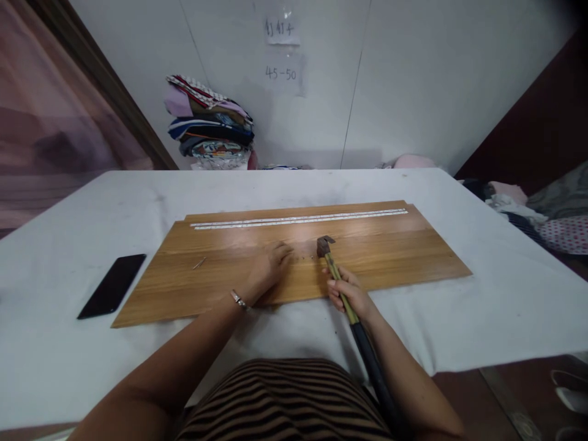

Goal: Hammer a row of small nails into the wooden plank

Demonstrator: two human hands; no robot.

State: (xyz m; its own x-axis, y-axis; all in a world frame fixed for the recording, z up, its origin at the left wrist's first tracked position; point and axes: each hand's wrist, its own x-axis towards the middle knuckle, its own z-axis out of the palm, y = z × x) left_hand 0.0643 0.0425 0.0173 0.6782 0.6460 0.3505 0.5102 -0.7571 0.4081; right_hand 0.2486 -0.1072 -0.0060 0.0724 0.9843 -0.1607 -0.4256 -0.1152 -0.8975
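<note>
A long wooden board (390, 251) lies on a white table (68, 245). My right hand (349, 294) is closed around the handle of a hammer (326, 248), whose head rests on the board near its middle. My left hand (271, 266) lies on the board just left of the hammer head, fingers curled together at the tips; what they pinch is too small to see. Small dark marks dot the board between the fingers and the hammer head. A loose nail (199, 263) lies on the board to the left. Two white strips (298, 218) run along the board's far edge.
A black phone (113, 285) lies on the table left of the board. A stack of folded cloth (209, 122) stands against the back wall. More fabric lies on the right (551, 214). Paper notes hang on the wall (282, 52).
</note>
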